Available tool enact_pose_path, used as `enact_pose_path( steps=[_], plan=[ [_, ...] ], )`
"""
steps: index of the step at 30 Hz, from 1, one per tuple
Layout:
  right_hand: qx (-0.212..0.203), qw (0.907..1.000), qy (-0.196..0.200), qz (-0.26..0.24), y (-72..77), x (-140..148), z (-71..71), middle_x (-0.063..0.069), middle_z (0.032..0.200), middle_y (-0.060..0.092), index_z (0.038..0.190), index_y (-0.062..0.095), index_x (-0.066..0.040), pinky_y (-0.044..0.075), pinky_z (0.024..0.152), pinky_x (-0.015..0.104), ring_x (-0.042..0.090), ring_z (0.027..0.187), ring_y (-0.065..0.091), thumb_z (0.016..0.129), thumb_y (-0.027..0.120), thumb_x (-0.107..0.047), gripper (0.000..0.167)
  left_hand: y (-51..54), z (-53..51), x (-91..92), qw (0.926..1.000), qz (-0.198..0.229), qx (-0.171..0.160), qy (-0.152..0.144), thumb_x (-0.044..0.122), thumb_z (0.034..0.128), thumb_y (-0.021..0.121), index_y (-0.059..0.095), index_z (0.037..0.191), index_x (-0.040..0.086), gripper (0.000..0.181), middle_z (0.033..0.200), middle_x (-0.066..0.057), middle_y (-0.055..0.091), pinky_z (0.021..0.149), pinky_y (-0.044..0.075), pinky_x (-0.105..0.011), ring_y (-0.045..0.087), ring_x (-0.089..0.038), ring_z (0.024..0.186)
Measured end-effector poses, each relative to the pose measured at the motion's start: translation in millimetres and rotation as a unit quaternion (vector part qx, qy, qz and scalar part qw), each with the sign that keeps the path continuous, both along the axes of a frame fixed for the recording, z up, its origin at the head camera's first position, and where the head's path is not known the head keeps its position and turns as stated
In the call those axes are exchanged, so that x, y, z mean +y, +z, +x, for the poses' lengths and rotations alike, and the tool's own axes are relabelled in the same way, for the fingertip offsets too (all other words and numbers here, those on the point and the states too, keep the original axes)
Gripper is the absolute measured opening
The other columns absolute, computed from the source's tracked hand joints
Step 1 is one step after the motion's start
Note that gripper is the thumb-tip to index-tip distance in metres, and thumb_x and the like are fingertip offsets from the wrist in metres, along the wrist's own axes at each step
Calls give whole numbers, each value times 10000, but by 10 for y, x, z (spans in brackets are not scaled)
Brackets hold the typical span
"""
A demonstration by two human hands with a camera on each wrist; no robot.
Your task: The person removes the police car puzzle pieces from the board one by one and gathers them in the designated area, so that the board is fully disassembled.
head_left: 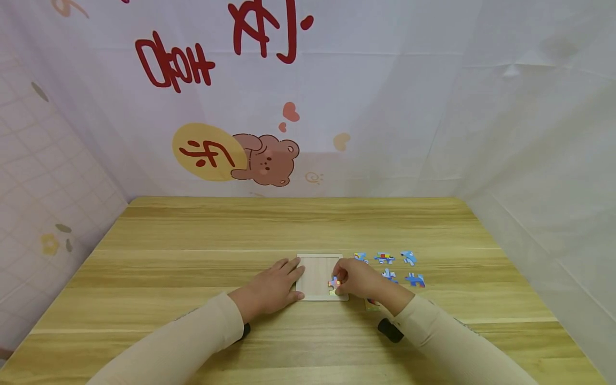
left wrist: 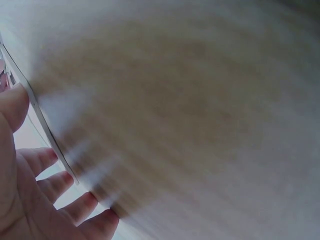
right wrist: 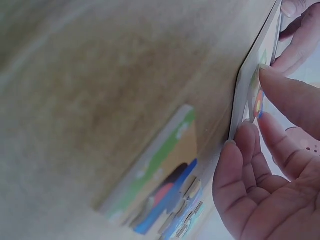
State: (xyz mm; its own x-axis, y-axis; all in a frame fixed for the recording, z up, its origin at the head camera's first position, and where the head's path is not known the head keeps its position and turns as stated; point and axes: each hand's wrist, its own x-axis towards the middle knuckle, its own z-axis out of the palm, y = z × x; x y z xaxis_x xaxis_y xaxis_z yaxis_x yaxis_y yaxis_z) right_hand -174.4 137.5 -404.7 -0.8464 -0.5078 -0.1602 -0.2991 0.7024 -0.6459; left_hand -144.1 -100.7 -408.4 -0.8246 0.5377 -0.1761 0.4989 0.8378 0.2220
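Note:
A shallow wooden puzzle tray [head_left: 320, 298] with a pale rim lies flat on the table. Its left edge is steadied by my left hand [head_left: 271, 286], whose spread fingers and thumb touch the rim; the left wrist view shows those fingers [left wrist: 55, 185] along the border. Between thumb and fingers, my right hand [head_left: 358, 278] pinches a colourful jigsaw piece [head_left: 333, 284] at the tray's lower right corner. In the right wrist view that piece [right wrist: 258, 104] is tilted, partly hidden by the thumb. Whether it touches the tray floor I cannot tell.
Several loose jigsaw pieces lie right of the tray, among them a blue one [head_left: 415, 279] and one at the back [head_left: 408, 258]. A green-edged piece [right wrist: 170, 172] lies near my right wrist. A printed cloth [head_left: 385, 107] hangs behind the wooden table [head_left: 192, 230].

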Motion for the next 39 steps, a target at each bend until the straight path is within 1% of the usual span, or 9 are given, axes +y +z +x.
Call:
enact_pose_path(
  steps=[6,9,14,18,20,25,31,35,39],
  plan=[
    [-102,9998,-48,-155,27,7,17,8,815,584,901,580,-46,461,672,275,120,748,531,785,748,25,216,-3,-6,5,10000,-32,-10,32,440,976,513,406,1469,82,619,1549,-110,310,1071,363,-463,302,-344,1403],
    [-156,9994,0,-302,21,24,8,4,807,570,901,569,-41,457,660,261,123,742,525,798,726,44,206,1,-5,7,10000,-36,1,28,433,975,518,408,1467,80,616,1547,-112,314,1072,363,-458,306,-344,1401],
    [-375,9967,132,-710,6,55,-14,4,785,531,903,556,-23,429,624,242,129,718,491,820,694,63,183,-6,-7,5,10000,10,18,16,430,974,523,409,1467,79,616,1546,-111,316,1062,372,-472,308,-343,1399],
    [-463,9940,187,-975,1,76,-27,12,795,537,909,581,-16,444,635,249,134,724,504,840,679,52,138,-11,-9,4,10000,20,11,14,434,972,525,408,1467,80,620,1547,-108,315,1061,371,-478,307,-339,1399],
    [-527,9929,145,-1059,8,93,-30,19,816,553,921,595,-21,459,655,266,143,743,525,849,677,34,122,-17,-11,5,10000,2,2,13,439,972,521,407,1468,83,621,1549,-105,312,1062,371,-476,306,-338,1400],
    [-568,9920,-102,-1127,50,167,-37,25,857,576,952,618,-41,471,672,293,158,786,551,861,681,-9,115,-11,-14,6,9999,-56,-71,53,452,972,513,396,1478,96,629,1558,-91,296,1065,367,-477,293,-327,1410],
    [-624,9869,-373,-1443,132,343,-32,52,866,574,971,615,1,481,669,282,182,783,551,854,683,-7,136,-6,-13,4,9999,-50,-99,74,452,970,516,393,1479,99,632,1559,-87,295,1060,371,-483,290,-321,1412],
    [-728,9848,-559,-1477,189,502,-18,58,893,572,1017,606,14,491,693,282,186,805,555,865,674,-32,172,-8,-9,2,9999,-51,-99,69,453,969,516,392,1479,97,634,1558,-91,296,1066,365,-478,288,-323,1413],
    [-804,9830,-613,-1533,218,666,-3,73,906,581,1075,590,45,507,734,309,191,828,570,881,651,-46,223,-14,-4,1,9999,-77,-126,80,455,971,513,388,1482,99,636,1561,-89,290,1071,360,-476,282,-321,1417]
  ],
)
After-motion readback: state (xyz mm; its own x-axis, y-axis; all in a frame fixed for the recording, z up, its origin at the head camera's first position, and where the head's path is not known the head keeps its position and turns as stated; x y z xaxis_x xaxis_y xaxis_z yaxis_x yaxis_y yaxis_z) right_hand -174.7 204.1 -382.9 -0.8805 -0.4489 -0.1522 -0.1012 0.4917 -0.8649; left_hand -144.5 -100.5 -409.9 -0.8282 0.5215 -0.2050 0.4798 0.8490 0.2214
